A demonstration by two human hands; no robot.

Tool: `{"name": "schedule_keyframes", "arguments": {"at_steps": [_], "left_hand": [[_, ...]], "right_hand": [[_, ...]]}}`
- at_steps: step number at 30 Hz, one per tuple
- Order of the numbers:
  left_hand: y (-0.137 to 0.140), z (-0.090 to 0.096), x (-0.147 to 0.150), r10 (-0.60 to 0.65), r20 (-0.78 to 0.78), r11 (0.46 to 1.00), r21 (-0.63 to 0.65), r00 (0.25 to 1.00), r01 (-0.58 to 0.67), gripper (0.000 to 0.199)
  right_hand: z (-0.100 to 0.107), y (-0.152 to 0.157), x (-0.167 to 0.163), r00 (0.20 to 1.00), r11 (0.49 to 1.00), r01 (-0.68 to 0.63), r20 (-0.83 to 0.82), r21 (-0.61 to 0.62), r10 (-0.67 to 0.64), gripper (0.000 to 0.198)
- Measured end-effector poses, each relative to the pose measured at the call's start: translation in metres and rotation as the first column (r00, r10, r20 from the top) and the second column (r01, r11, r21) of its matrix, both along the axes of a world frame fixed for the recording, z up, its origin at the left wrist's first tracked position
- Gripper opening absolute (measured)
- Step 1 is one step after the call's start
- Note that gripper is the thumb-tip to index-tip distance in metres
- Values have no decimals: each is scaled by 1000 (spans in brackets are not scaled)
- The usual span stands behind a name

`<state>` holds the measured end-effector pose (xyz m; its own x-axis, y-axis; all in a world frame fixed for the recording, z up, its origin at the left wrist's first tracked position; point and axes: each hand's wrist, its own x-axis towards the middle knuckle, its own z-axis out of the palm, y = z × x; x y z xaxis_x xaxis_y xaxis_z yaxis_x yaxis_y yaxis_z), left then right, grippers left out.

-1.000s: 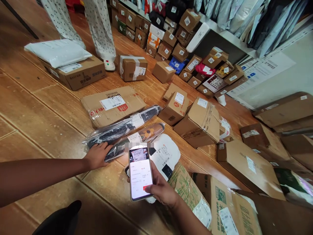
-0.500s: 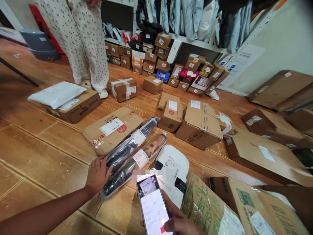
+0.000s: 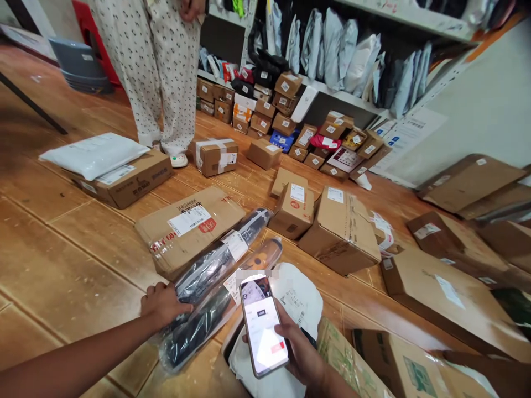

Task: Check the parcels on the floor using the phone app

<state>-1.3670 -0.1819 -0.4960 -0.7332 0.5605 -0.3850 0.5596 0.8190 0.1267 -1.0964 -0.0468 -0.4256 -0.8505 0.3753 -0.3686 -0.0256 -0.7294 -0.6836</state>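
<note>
My left hand (image 3: 164, 304) is closed around the near end of a long dark package (image 3: 207, 265) in clear plastic with a white label. Beside it lies a second long plastic-wrapped package (image 3: 207, 318), dark at the near end, with an orange flower pattern farther up. My right hand (image 3: 301, 345) holds a smartphone (image 3: 264, 326), thumb at the screen's edge. Its lit screen shows a camera strip above a white page with a small dark pop-up and a red button. Below the phone sits a white parcel (image 3: 301, 293) with a printed label, partly hidden by hand and phone.
A carton (image 3: 191, 226) lies just beyond the long packages, more boxes (image 3: 344, 232) to the right. A person (image 3: 166, 83) in patterned trousers stands at the back left, near a box (image 3: 128, 179) topped by a white bag. Shelves (image 3: 327, 85) of parcels line the wall.
The view has tilted upward slightly. The phone has moved up over the flowered package's label, and a dark pop-up appears on its screen. My left hand's grip has tightened around the dark package's end.
</note>
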Motion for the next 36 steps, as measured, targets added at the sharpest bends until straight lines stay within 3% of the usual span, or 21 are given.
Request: {"name": "schedule_keyframes", "arguments": {"at_steps": [7,15,23,36], "left_hand": [[-3,4,11,-138,-5,988,64,990,138,42],[-11,-3,-4,-173,-206,982,35,963,184,36],[-13,-6,-5,-180,-210,982,23,961,189,38],[-11,-4,-7,-197,-201,980,-32,959,195,42]], "right_hand": [[-15,42,-28,998,986,-31,52,161,23,58],[-20,53,-47,1000,961,-10,24,278,4,50],[-24,61,-63,1000,953,-14,12,304,11,56],[-24,62,-64,998,975,-21,67,220,6,68]]}}
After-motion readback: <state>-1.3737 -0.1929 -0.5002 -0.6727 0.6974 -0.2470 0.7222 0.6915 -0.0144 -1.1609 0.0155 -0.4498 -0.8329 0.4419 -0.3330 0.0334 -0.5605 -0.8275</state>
